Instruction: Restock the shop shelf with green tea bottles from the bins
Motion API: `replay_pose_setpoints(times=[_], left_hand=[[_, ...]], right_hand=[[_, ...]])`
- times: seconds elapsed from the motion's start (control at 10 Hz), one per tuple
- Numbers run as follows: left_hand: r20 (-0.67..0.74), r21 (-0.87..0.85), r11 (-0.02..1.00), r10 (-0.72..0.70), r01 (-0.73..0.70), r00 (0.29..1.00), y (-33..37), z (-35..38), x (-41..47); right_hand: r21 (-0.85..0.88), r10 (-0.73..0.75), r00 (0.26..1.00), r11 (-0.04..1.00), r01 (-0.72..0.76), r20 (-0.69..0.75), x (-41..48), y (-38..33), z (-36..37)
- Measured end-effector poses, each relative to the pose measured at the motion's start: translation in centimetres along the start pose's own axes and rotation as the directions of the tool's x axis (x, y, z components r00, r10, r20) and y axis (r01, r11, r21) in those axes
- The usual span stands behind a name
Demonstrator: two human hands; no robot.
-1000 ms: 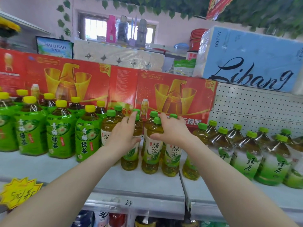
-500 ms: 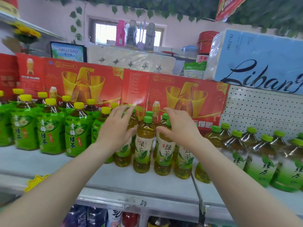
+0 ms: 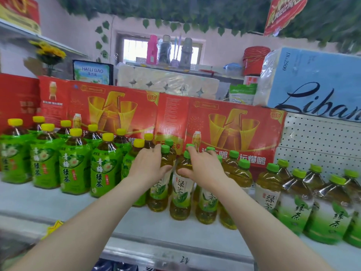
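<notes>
Fingers (image 3: 150,154) closer together around bottles (image 3: 180,193)

- Both bare forearms reach forward and upward and come closer together toward the hands.
- The left hand (image 3: 149,167) is palm down, with the wrist almost straight. Its fingers lie over the top of the left bottle (image 3: 158,192), and its thumb (image 3: 165,170) curls round the bottle's shoulder.
- The right hand (image 3: 204,169) is also palm down, just beside the left hand. Its fingers (image 3: 192,151) spread forward among the caps, and its thumb (image 3: 182,171) presses on the shoulder of the right bottle (image 3: 180,192).
- The two thumbs point at each other and are almost touching.
</notes>
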State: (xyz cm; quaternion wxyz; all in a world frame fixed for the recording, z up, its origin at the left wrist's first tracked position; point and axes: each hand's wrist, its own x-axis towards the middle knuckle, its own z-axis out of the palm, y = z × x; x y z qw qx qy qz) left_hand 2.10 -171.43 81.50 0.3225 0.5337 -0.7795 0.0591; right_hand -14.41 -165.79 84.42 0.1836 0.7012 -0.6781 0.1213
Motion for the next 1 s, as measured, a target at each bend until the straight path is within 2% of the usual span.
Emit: replay_pose_setpoints(times=[0.4,0.7,0.9,1.0], left_hand=[[-0.015,-0.046,0.998,-0.035,0.034,0.999,0.3,-0.2,-1.5],[0.017,0.001,1.0,0.012,-0.012,1.0,0.0,-0.9,-2.0],[0.001,0.18,0.973,0.147,-0.145,0.989,0.8,-3.4,-3.3],[0.01,0.289,0.938,0.197,-0.191,0.98,2.1,-5.0,-4.4]], right_hand=[[0.034,-0.019,1.0,0.999,0.018,0.025,-0.4,0.2,-0.3],[-0.062,-0.08,0.995,0.995,0.083,0.054,-0.3,0.6,-0.4],[-0.08,-0.215,0.976,0.974,0.214,-0.012,-2.1,2.1,-1.3],[-0.169,-0.276,0.96,0.95,0.264,-0.055,-3.3,3.3,-2.9]])
